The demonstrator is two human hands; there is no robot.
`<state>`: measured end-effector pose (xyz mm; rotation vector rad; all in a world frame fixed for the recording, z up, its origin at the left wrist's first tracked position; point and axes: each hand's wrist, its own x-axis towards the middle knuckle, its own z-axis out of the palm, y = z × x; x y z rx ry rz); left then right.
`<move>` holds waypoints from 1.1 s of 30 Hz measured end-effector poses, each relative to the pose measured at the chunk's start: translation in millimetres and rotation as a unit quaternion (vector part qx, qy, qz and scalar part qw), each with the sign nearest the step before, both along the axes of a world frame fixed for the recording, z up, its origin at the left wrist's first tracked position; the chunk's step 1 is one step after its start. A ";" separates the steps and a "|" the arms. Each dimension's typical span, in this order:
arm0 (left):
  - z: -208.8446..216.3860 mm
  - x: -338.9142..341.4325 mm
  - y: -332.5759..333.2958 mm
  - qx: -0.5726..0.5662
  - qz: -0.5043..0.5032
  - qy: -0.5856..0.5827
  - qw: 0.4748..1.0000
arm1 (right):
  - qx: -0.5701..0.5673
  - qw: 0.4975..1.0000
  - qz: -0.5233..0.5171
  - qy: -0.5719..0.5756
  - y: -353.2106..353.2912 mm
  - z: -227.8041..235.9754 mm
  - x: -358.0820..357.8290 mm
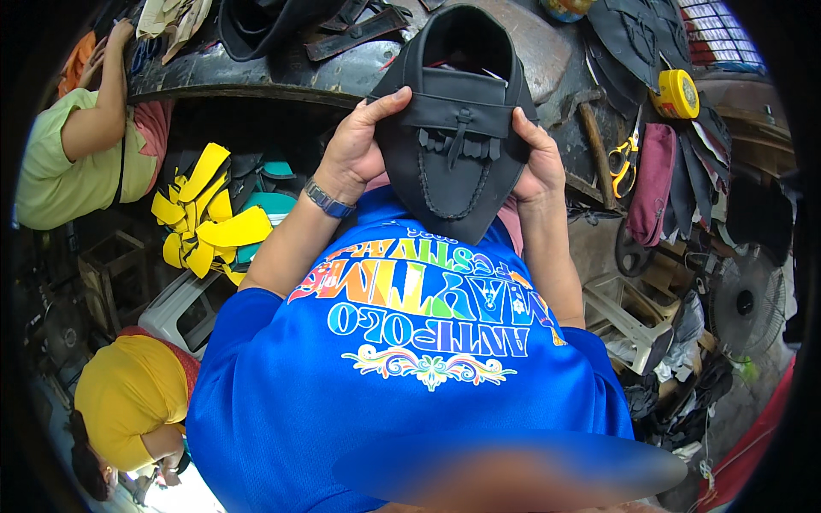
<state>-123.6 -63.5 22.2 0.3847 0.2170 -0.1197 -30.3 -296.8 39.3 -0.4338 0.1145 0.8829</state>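
A black leather shoe upper [457,167], in loafer style with a tassel, a fringe and a braided seam, is held up in front of my chest at the table edge. Its toe points toward me and its wide opening faces away. My left hand [357,141] grips the left edge, thumb on top of the strap. On the right side my right hand [537,158] pinches the other edge in the same way. Most of the fingers of both hands are hidden behind the leather.
A dark worktable [239,79] carries black leather pieces [355,36]. To the right are yellow-handled scissors [626,162], a wooden-handled tool [597,154] and a maroon pouch [652,184]. Yellow cut pieces [227,231] lie at left. Two people [90,158] sit nearby on the left.
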 end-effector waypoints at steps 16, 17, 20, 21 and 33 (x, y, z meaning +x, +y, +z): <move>12.0 29.4 11.2 0.138 0.075 0.008 0.988 | -0.178 0.963 -0.045 -0.196 17.0 28.7 34.7; 12.2 31.9 12.6 0.124 0.079 0.014 0.989 | -0.188 0.958 -0.034 -0.214 21.2 30.6 43.6; 11.3 37.4 18.7 0.099 0.073 0.019 0.992 | -0.238 0.940 0.007 -0.246 34.1 33.2 76.4; 10.7 37.6 20.7 0.093 0.066 0.021 0.993 | -0.246 0.939 0.026 -0.238 36.4 32.9 86.4; 29.0 54.8 45.2 0.110 0.004 0.013 0.994 | -0.202 0.923 -0.042 -0.324 40.7 86.3 89.7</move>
